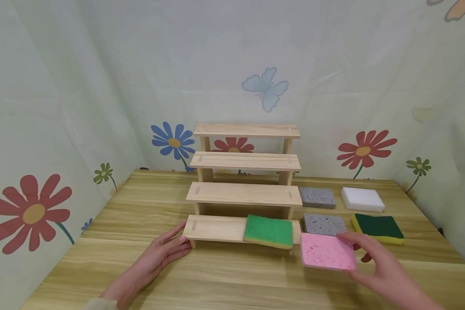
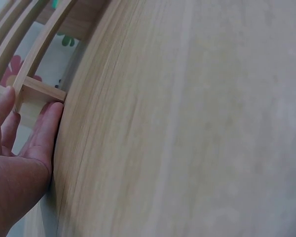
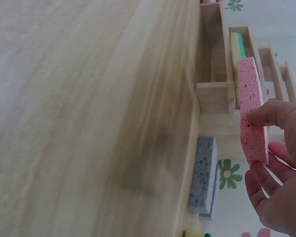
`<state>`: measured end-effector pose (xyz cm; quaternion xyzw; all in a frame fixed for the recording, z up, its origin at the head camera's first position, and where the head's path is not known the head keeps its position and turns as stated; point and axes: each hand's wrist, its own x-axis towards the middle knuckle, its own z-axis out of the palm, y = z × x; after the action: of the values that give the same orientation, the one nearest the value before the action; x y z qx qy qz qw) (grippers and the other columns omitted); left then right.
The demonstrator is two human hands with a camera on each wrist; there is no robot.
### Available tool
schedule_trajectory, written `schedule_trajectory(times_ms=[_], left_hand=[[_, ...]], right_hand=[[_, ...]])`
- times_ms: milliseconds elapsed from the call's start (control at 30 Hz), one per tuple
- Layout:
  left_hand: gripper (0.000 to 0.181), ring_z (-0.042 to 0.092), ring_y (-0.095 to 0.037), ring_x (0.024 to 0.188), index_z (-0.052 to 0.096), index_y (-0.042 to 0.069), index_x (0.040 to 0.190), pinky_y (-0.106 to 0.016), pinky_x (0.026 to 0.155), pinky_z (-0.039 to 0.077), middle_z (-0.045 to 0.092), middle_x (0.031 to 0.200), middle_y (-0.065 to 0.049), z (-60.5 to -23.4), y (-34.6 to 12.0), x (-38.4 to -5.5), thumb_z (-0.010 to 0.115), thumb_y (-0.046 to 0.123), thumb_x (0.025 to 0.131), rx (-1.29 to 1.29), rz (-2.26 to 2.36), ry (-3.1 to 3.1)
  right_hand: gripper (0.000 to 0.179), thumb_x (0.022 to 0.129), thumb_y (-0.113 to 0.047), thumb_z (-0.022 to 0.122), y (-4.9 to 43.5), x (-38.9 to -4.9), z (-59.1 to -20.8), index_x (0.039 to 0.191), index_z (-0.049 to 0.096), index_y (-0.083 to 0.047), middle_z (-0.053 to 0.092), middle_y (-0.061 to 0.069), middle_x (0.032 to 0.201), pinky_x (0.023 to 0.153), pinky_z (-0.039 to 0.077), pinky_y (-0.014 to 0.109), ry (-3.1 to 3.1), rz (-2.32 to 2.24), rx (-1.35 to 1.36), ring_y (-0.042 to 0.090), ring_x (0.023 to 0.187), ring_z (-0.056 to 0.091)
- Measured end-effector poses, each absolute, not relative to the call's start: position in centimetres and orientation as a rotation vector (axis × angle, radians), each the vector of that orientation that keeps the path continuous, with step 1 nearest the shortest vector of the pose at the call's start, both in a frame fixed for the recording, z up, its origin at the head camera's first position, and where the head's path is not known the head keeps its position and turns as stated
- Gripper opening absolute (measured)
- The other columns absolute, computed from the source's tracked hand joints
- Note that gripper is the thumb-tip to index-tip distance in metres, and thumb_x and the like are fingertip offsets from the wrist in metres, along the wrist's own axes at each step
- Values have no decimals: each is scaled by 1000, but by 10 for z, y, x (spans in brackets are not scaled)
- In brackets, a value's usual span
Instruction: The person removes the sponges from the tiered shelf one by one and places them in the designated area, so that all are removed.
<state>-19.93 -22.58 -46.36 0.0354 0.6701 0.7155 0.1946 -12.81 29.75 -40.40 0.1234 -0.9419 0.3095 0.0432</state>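
Observation:
My right hand [image 1: 383,262] pinches a pink speckled sponge [image 1: 327,252] by its right edge, thumb on one side and fingers on the other. The sponge is held up near the right end of the bottom step of a wooden tiered stand [image 1: 217,227]. On that step lies a green sponge [image 1: 269,231] with a yellow underside, toward the right. My left hand [image 1: 166,249] rests against the step's left end. In the left wrist view, its fairly straight fingers [image 2: 47,123] touch the stand's end near the tabletop.
Right of the stand lie two grey speckled sponges, a rear one [image 1: 317,198] and a front one [image 1: 323,224] partly behind the pink sponge. Beside them are a white sponge block [image 1: 362,199] and a dark green and yellow sponge [image 1: 379,228]. A flowered curtain [image 1: 314,99] hangs behind the wooden table [image 1: 232,280].

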Motion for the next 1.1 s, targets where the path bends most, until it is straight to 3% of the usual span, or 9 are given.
schedule_trajectory(times_ms=[267,700,933,1100], left_hand=[[72,60,-13,121,15,11,159,-29,106,52,39,152,-26,-464,-226,-199,55,27,102,100,2011,1870],[72,59,-16,123,15,11,159,-30,106,52,36,154,-27,-464,-226,-199,55,28,102,94,2000,1886],[73,59,-16,124,16,11,159,-30,106,52,35,155,-27,-464,-226,-199,56,29,101,90,2000,1882],[72,59,-16,123,15,11,159,-30,106,52,36,154,-27,-464,-226,-199,56,29,102,92,1999,1881]], right_hand=[[73,78,-30,83,316,-129,-417,142,49,-17,56,4,135,73,52,16,-3076,973,288,-1,100,48],[72,80,-28,81,330,-129,-435,143,47,-17,55,7,135,73,52,15,-3167,1112,298,-6,94,49],[75,79,-29,82,329,-132,-442,143,46,-13,55,8,132,71,50,13,-3209,1182,278,7,95,53],[76,79,-31,81,332,-133,-443,143,45,-12,54,10,131,71,50,13,-3208,1200,322,0,89,50]])
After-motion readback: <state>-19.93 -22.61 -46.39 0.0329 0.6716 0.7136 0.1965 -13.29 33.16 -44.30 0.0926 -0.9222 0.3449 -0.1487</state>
